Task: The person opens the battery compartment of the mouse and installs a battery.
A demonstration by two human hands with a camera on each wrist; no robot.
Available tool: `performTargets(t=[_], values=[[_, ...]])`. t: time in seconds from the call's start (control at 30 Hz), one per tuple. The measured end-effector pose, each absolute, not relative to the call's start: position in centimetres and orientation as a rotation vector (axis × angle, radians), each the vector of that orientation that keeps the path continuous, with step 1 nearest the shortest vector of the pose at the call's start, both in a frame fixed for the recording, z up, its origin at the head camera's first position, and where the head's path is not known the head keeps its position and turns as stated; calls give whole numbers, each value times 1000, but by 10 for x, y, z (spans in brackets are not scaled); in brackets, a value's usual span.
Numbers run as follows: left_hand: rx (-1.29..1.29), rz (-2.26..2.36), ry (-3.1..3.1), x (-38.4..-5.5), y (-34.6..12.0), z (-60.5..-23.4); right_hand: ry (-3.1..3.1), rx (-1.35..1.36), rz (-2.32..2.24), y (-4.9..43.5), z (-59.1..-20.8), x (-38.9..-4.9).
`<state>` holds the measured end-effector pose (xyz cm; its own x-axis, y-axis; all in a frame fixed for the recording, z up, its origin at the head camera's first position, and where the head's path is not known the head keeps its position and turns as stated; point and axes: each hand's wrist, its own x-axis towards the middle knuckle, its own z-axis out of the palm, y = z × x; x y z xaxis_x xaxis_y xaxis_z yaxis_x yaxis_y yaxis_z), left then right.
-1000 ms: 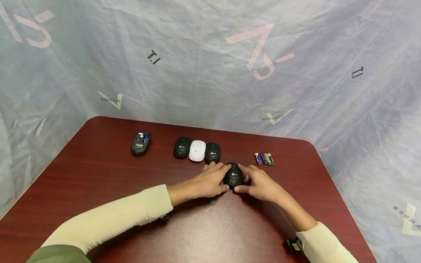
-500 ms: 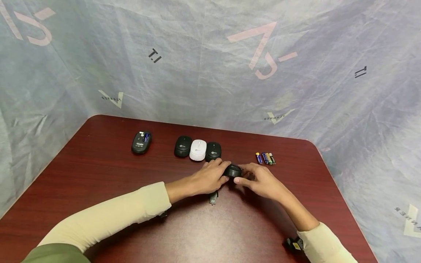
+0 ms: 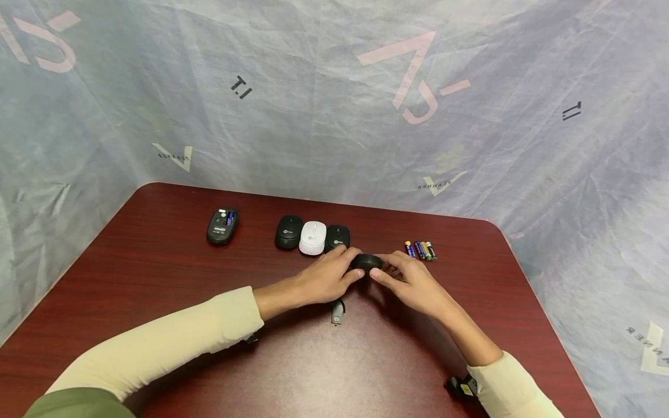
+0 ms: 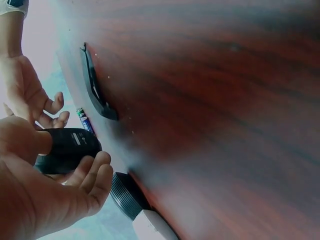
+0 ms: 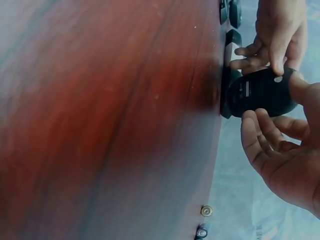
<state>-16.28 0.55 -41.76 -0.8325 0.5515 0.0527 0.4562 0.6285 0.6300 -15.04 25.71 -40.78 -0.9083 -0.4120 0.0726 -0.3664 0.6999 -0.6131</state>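
Note:
A black computer mouse (image 3: 367, 262) is held up over the table between the two hands, tipped so that its labelled underside (image 5: 262, 92) shows in the wrist views. My left hand (image 3: 325, 280) pinches its left side, thumb on the underside and fingers curled at the other face. From the right, my right hand (image 3: 415, 288) grips the opposite side with thumb and fingertips. Below the left hand lies a thin curved black piece with a grey end (image 3: 337, 313); in the left wrist view this black piece (image 4: 94, 85) looks like a shell or cover.
Behind the hands stand a black mouse (image 3: 288, 232), a white mouse (image 3: 313, 238) and another black mouse (image 3: 337, 235) in a row. An upturned mouse (image 3: 222, 227) with a blue battery showing lies far left. Several batteries (image 3: 420, 251) lie back right. Fabric hangs behind the table (image 3: 172, 232).
Both hands have raised the black mouse and tipped its front upward, so its top no longer shows in the head view. The curved black piece has come out from under the left hand.

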Motion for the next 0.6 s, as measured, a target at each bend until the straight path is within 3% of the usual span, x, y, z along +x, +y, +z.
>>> performTargets(t=[0.6], values=[[831,994,2578,-163,-14,-410,2737,-748,-1036,244,-407,-150]])
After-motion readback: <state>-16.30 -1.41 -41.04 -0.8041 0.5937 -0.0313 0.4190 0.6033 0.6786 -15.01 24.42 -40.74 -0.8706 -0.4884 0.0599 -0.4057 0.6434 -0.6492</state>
